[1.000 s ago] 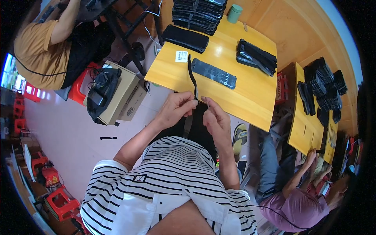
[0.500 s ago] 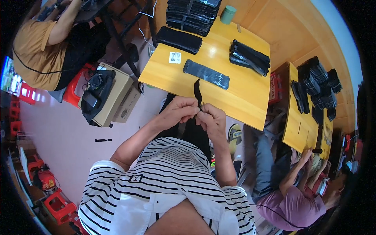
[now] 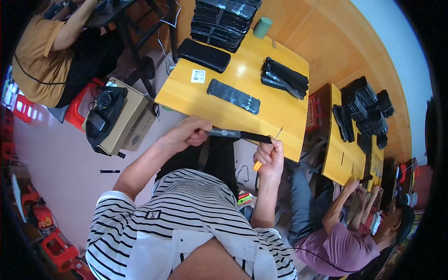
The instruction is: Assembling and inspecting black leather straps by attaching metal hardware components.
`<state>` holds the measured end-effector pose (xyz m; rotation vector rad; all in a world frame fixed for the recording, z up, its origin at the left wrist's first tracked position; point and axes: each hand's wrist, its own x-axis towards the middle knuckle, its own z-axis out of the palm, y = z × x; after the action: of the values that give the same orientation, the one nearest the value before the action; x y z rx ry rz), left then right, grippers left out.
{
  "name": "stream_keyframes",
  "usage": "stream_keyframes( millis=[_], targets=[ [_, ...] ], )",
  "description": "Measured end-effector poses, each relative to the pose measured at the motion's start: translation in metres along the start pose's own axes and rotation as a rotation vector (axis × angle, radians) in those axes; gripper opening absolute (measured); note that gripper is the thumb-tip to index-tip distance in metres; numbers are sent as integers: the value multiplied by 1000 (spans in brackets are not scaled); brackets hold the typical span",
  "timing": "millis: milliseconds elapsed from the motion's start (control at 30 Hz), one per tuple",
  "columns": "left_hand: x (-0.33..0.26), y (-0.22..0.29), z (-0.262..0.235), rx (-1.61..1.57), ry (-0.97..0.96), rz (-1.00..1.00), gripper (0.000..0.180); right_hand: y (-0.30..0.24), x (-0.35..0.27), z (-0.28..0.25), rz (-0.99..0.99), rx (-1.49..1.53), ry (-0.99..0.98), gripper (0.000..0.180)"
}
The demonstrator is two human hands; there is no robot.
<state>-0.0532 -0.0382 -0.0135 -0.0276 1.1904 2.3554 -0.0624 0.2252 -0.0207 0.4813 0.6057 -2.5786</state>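
A narrow black strap with a grey printed section stretches between my hands, just off the near edge of the yellow table. My left hand is closed around the strap's left end. At the other end, my right hand has its fingers folded, with the strap reaching them. That same hand grips a slim tool with an orange handle and a thin metal shaft pointing up past the fingers. On the table beyond lies a flat pack of dark straps.
Tall stacked black packs, another black pack, a white label, a green canister and a strap bundle share the table. A carton stands left. People sit at left and right.
My hands were together over the strap and have moved apart, drawing it out sideways. The orange-handled tool has come into sight in my right hand. The whole view has shifted slightly.
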Motion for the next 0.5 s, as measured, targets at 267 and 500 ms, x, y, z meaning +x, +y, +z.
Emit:
stream_keyframes(
  millis=[267, 500],
  targets=[
    [-96, 69, -92, -503, 303, 211, 27, -113, -57, -77, -506, 250, -23, 33],
    [-117, 71, -99, -286, 344, 400, 26, -108, -60, -28, -745, -264, -21, 16]
  ],
)
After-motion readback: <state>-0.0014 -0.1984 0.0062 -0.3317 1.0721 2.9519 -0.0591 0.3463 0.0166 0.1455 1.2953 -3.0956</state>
